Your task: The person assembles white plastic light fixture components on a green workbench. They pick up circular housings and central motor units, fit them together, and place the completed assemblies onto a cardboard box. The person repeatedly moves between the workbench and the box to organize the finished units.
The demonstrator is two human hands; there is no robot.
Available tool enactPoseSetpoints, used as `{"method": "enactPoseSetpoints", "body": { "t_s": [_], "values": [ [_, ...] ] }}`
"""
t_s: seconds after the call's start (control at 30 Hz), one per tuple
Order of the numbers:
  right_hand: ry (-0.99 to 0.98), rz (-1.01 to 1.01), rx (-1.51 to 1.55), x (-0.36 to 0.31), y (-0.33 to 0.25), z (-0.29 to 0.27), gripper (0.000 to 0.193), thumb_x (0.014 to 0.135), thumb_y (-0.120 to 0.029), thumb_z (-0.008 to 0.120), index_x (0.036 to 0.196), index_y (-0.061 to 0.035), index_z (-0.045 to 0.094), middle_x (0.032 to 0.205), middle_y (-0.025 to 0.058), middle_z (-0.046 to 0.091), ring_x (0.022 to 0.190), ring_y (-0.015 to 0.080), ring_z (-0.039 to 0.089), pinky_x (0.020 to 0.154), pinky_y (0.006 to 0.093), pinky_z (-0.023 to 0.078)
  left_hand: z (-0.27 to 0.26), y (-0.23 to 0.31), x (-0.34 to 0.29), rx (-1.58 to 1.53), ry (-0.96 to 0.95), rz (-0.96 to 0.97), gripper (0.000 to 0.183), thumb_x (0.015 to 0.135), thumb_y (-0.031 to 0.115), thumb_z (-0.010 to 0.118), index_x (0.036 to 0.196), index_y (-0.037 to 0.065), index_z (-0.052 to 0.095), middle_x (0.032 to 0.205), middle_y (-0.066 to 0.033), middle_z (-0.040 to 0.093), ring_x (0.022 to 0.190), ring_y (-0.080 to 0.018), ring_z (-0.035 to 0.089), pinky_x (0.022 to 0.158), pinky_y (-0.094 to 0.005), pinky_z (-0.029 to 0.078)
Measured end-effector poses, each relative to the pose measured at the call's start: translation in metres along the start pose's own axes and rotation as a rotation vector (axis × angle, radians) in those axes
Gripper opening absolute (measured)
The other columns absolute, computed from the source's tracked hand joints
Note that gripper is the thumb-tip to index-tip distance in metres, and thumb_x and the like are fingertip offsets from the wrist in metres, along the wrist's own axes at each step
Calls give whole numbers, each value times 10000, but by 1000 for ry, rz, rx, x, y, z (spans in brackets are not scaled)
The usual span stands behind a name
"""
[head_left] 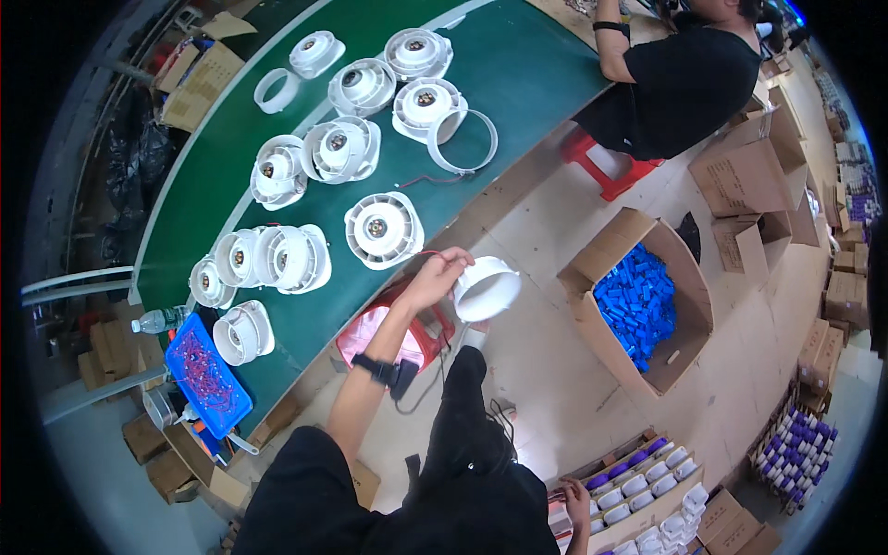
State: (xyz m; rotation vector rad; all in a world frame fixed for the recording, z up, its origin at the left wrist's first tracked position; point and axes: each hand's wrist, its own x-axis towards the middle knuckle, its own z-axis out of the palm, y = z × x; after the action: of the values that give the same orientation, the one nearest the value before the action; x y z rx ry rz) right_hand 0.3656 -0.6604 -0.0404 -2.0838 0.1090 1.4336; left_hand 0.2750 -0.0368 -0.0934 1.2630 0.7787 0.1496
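My left hand (438,278) is closed on the rim of a white plastic ring (488,290), a short, wide open cylinder, held tilted just off the table's edge. A thin red wire shows beside those fingers. Closest to this hand on the table is a round white fan-like housing (377,231) with a metal centre. My right hand (575,504) hangs low at the lower right, beside a carton of white and purple parts (638,490). Its fingers look loosely apart, and no object shows in them.
More white housings (340,150) and loose rings (462,141) stand on the green table (199,176). A blue tray (208,375) holds red wires. On the floor is a carton (587,268) of blue parts. A co-worker (684,83) sits at the far right by a red stool (606,166).
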Motion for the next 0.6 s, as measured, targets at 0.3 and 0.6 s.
{"method": "enactPoseSetpoints", "body": {
  "t_s": [0.3,0.6],
  "values": [
    [-73,-122,-81,41,-50,0,238,1000,-144,491,1175,-24,597,861,133,707,739,190,692,655,294,534,-89,38,-46,-361,779,176,712,839,247,744,1378,31,331,1207,-126,560,1066,-186,579,824,-334,517],
    [-97,-159,-102,96,-73,-17,266,982,-138,471,1195,-26,583,886,138,712,763,201,700,651,313,533,-63,7,-16,345,1229,181,883,678,394,860,1320,-72,473,1154,-252,581,1051,-366,603,937,-423,479]
  ]
}}
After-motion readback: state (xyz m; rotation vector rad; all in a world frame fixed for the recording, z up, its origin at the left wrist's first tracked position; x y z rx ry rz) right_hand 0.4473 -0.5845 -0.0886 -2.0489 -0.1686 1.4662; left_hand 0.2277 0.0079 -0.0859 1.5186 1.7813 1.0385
